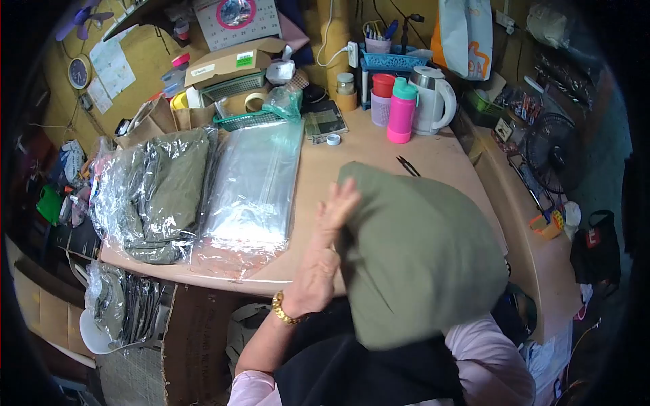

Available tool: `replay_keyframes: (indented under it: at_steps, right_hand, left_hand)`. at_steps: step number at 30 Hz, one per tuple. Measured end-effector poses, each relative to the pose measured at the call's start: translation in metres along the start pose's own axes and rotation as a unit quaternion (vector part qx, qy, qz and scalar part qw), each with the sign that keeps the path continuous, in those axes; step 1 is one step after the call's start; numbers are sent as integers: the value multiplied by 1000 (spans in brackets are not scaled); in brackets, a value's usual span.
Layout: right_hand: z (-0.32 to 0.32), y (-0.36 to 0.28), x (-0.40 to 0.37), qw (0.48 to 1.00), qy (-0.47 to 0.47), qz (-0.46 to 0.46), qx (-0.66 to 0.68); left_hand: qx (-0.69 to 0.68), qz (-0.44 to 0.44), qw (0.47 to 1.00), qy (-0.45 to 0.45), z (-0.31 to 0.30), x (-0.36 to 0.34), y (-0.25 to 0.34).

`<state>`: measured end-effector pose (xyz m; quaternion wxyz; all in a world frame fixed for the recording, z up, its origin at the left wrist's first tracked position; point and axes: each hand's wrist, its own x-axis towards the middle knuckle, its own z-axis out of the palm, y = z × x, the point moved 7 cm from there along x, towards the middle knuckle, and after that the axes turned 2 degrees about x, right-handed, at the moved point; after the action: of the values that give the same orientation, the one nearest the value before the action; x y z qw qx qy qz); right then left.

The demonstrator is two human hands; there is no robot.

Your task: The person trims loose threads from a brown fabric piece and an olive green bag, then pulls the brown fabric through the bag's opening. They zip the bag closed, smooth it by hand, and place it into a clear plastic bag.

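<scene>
A folded olive-green cloth piece point(420, 257), apparently a garment, is held up in front of my body, over the table's near edge. It is slightly blurred. My left hand point(335, 210) is at its left edge, fingers stretched out and apart, the fingertips against the fabric. A gold bracelet point(281, 308) circles the left wrist. The cloth hides my right hand; only the pale pink right sleeve point(491, 355) shows below it. Beyond the cloth, black thread snips point(407, 166) lie on the table point(325, 159).
Clear plastic bags point(250, 183) lie left of the cloth, beside bagged olive garments point(172, 189). A pink bottle point(401, 115), a kettle point(430, 101) and a white tape roll point(332, 139) stand at the back. More bagged garments point(112, 304) rest on a white chair point(95, 335).
</scene>
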<state>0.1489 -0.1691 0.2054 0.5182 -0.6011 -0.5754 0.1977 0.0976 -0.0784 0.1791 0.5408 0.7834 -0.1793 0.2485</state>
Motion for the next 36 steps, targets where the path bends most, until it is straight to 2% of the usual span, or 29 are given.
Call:
replay_keyframes:
  at_steps: [1,3,6,7,10,11,12,14,15,20,22,23,25,27,29,30,31,33,35,36]
  right_hand:
    - [10,3,-3,1000,-5,0,-11]
    - [33,7,-5,999,-28,-6,-24]
    - [66,12,4,997,-63,-25,-37]
    - [81,12,-1,996,-72,-39,-47]
    - [94,19,9,994,-71,-57,-56]
    - [93,19,10,994,-71,-56,-54]
    - [99,16,10,992,-78,-68,-66]
    - [93,11,6,992,-82,-68,-70]
    - [87,8,3,994,-79,-55,-59]
    - [47,-6,-22,996,-65,-8,-64]
    - [39,-8,-31,996,-49,5,-70]
    - [36,-8,-34,997,-41,9,-69]
    - [29,-8,-34,997,-32,8,-72]
    - [25,-10,-36,997,-24,5,-69]
    - [18,-12,-33,997,-17,0,-69]
    - [11,-13,-28,998,-12,-4,-67]
    - [6,-13,-24,998,-4,-3,-67]
    - [-6,-18,-13,998,6,-12,-68]
    - [-27,-21,3,996,27,-20,-82]
    - [-41,-26,14,995,48,-19,-86]
  left_hand:
    - [0,-2,1000,4,3,2,-4]
    - [-19,25,997,-67,18,6,-9]
    - [-71,1,996,-58,13,14,-23]
    - [-91,10,995,-27,10,17,-31]
    - [-73,15,997,-28,5,21,-46]
    - [-270,-21,961,57,18,17,-54]
    - [-267,-23,961,64,16,14,-57]
    - [-170,-122,976,-57,31,7,-70]
    - [-260,-95,961,-3,39,7,-58]
    - [-246,-141,958,33,56,8,-110]
    - [-193,-145,968,60,44,11,-123]
    - [-203,-206,956,40,38,10,-137]
    - [-58,-104,989,92,1,12,-128]
    - [-118,27,982,142,-44,17,-73]
    - [93,152,982,59,-51,15,6]
    - [104,170,980,12,-45,19,37]
    - [177,225,958,-14,-39,25,63]
    - [261,316,912,-18,-31,40,113]
    - [306,362,879,-47,-25,61,140]
    - [305,360,880,-46,-21,77,137]
